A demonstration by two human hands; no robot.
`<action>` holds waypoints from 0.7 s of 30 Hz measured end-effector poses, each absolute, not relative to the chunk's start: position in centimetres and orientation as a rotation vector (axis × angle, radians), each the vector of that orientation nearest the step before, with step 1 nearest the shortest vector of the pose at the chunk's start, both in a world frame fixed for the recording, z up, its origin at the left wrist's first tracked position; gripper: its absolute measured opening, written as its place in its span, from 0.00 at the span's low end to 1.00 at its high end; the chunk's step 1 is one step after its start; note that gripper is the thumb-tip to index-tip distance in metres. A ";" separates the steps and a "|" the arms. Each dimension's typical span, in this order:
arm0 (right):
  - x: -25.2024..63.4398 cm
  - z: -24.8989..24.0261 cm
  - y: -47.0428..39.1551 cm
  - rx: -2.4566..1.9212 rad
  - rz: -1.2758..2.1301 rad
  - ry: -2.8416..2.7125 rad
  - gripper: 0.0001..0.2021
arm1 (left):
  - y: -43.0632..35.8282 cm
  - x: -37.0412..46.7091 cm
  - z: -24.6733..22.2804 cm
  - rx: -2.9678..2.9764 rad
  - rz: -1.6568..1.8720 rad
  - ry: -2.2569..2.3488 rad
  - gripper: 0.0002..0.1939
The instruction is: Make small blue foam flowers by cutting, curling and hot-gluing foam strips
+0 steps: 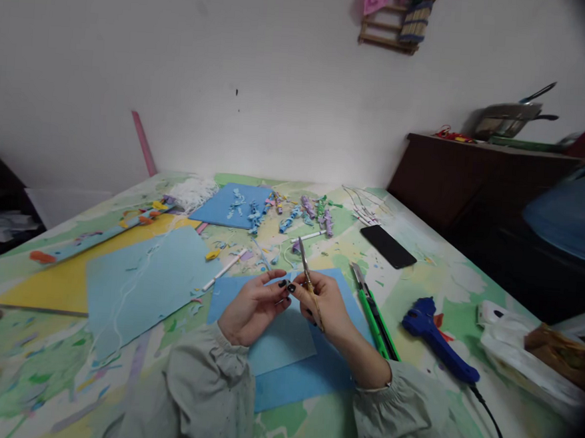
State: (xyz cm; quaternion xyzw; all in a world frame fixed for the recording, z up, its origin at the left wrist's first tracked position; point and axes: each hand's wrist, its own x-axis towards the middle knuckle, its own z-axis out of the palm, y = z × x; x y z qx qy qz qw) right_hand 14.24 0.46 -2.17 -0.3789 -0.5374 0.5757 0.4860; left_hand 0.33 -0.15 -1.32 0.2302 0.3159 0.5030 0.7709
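Observation:
Both my hands meet at the fingertips above blue sheets near the table's front. My left hand [258, 305] is pinched closed on something small that I cannot make out. My right hand [327, 306] is closed round a pair of scissors [305, 261], whose blades point up and away; its thumb and finger meet my left fingertips. Below the hands, a light blue sheet [288, 352] lies on a darker blue sheet [306, 383]. A green utility knife [378, 322] lies just right of my right hand.
A blue glue gun [439, 343] with a cord and a black phone [388, 246] lie at the right. Curled paper pieces [286, 218] and white sticks [225, 269] are beyond my hands. Left are a light blue sheet [142, 282] and a yellow sheet [52, 282].

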 end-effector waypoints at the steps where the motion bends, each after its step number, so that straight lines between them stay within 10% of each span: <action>1: 14.2 -2.2 0.5 -0.919 1.404 -1.308 0.14 | -0.1 0.3 -1.3 0.492 1.087 0.683 0.14; 21: 14.0 -2.7 0.6 -1.135 1.104 -1.408 0.10 | -0.1 0.8 -1.2 0.729 1.278 0.834 0.13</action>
